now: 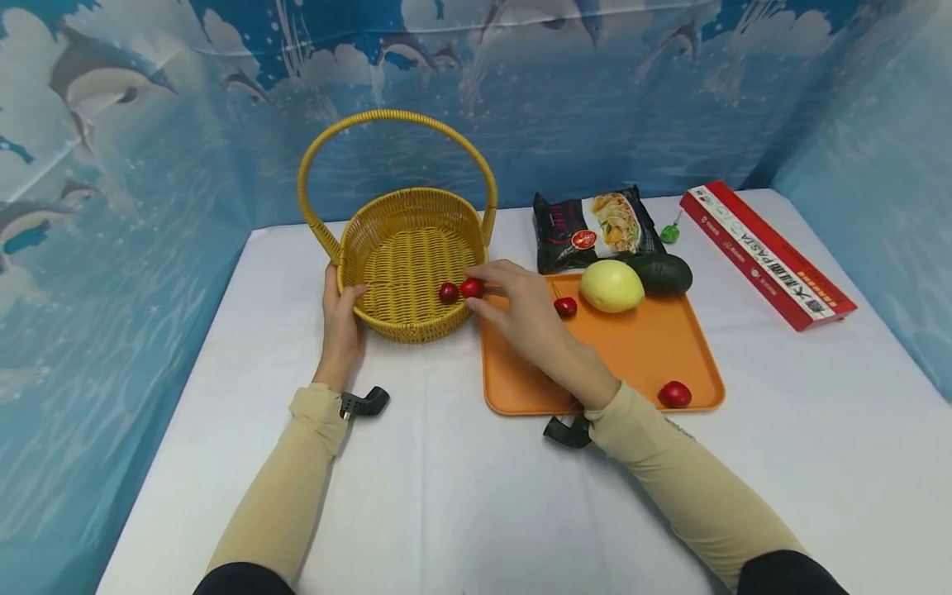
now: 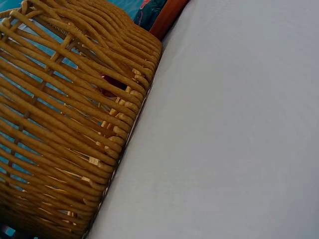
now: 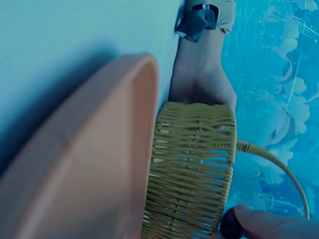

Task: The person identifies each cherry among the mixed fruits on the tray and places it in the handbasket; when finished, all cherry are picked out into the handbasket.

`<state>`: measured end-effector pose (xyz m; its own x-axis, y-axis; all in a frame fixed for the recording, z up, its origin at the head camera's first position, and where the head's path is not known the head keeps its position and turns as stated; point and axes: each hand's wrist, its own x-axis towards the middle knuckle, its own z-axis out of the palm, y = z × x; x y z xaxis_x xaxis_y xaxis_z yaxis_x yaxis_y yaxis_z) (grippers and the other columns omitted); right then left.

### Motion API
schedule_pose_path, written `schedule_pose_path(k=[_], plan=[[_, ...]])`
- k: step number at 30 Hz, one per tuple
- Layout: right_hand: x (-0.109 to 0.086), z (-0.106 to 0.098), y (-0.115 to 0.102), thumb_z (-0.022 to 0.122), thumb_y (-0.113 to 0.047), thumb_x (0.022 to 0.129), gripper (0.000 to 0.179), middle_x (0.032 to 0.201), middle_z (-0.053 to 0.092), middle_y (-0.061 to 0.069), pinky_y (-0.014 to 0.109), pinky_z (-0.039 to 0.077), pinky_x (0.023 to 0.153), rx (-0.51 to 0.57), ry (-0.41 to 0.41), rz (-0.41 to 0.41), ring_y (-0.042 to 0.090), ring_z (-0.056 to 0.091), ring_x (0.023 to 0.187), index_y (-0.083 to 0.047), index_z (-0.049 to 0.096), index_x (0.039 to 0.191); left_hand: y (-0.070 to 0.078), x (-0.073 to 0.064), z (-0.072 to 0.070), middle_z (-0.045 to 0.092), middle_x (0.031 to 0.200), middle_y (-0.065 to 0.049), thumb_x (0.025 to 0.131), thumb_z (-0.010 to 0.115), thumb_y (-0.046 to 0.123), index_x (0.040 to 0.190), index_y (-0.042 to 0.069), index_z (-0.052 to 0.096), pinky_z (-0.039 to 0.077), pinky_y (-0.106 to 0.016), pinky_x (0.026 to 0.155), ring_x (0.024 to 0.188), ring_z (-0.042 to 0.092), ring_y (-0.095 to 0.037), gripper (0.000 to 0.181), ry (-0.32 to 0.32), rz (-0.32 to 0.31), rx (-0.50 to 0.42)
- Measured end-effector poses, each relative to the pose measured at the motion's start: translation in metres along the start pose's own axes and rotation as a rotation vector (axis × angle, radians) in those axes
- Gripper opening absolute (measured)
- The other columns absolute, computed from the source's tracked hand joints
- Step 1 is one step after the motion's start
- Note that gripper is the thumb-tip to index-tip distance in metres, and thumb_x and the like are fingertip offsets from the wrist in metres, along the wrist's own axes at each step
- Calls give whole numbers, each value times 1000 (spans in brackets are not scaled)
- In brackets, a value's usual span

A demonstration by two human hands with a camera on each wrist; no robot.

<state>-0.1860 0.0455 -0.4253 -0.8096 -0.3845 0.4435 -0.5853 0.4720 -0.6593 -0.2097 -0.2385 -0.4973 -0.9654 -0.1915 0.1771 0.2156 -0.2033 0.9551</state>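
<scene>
My left hand (image 1: 340, 326) holds the left side of a yellow woven basket (image 1: 416, 326), its thumb over the rim. The basket has a tall arched handle. A dark red cherry (image 1: 449, 292) lies inside, near the right wall. At the basket's right rim my right hand (image 1: 524, 310) pinches another cherry (image 1: 472, 287) between thumb and fingers. In the right wrist view the held cherry (image 3: 231, 225) shows dark beside the thumb, at the rim. The left wrist view has only the basket's woven side (image 2: 75, 119) and the white cloth, with the left hand out of sight.
An orange tray (image 1: 610, 364) under the right forearm bears a stemmed cherry (image 1: 565, 307), a red fruit (image 1: 674, 394), a yellow lemon (image 1: 612, 286) and a dark green avocado (image 1: 660, 274). Behind are a black noodle packet (image 1: 595, 230), a small green item (image 1: 670, 233) and a red pasta box (image 1: 769, 256).
</scene>
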Motion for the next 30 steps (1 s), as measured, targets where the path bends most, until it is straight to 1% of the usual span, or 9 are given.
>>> schedule_pose_path(k=[3, 7, 10, 12, 16, 19, 22, 26, 30], plan=[[-2, 1, -1, 78, -11, 95, 43, 131, 71, 12, 41, 61, 97, -16, -21, -11, 26, 74, 111, -4, 69, 136, -1, 0, 0, 33, 167, -14, 95, 48, 8, 165, 21, 30, 26, -43, 130, 154, 34, -32, 74, 2, -10, -1], [-4, 0, -3, 77, -10, 96, 46, 133, 69, 14, 41, 61, 97, -25, -45, -17, 28, 74, 111, -5, 66, 140, -3, -1, -1, 33, 167, -14, 95, 48, 8, 165, 20, 29, 27, -42, 130, 154, 35, -31, 74, 3, -24, 5], [-1, -7, -4, 77, -7, 95, 44, 132, 69, 16, 43, 61, 98, -32, -41, -6, 31, 73, 113, -3, 66, 137, -3, -1, -1, 33, 167, -12, 95, 48, 9, 165, 22, 29, 26, -41, 130, 155, 35, -30, 74, 4, -16, 18], [2, -16, -4, 77, -5, 94, 42, 132, 69, 17, 43, 61, 98, -46, -36, 15, 33, 72, 116, -1, 67, 135, -2, 0, -2, 33, 167, -11, 95, 49, 10, 165, 22, 30, 26, -41, 130, 155, 34, -29, 74, 5, -7, 24], [9, -40, -3, 78, -7, 94, 41, 132, 69, 18, 45, 60, 98, -94, -37, 83, 34, 71, 119, 0, 68, 133, 0, 2, -3, 34, 167, -11, 93, 48, 10, 165, 22, 30, 25, -42, 130, 155, 34, -30, 75, 5, 1, 30], [13, -59, -1, 77, -13, 96, 45, 136, 67, 19, 49, 59, 100, -131, -56, 168, 36, 71, 120, -3, 66, 138, 0, 3, -4, 34, 167, -11, 93, 48, 10, 166, 22, 29, 24, -43, 131, 155, 34, -30, 76, 5, 4, 34], [15, -78, 1, 76, -19, 98, 48, 139, 66, 21, 53, 57, 102, -163, -91, 269, 39, 70, 120, -5, 64, 142, -1, 5, -4, 33, 167, -11, 93, 49, 11, 166, 21, 29, 25, -42, 131, 156, 33, -29, 76, -5, 14, 41], [15, -96, 4, 73, -27, 100, 50, 140, 65, 22, 55, 54, 105, -175, -188, 373, 39, 66, 125, -5, 62, 144, -1, 6, -4, 32, 167, -13, 94, 49, 12, 166, 21, 27, 24, -41, 131, 156, 33, -30, 76, -27, 19, 42], [13, -106, 4, 70, -32, 101, 52, 142, 65, 22, 54, 54, 105, -169, -307, 420, 37, 65, 127, -4, 61, 144, -1, 4, -5, 32, 167, -13, 95, 49, 13, 166, 20, 26, 25, -40, 131, 156, 33, -29, 76, -23, 12, 36]])
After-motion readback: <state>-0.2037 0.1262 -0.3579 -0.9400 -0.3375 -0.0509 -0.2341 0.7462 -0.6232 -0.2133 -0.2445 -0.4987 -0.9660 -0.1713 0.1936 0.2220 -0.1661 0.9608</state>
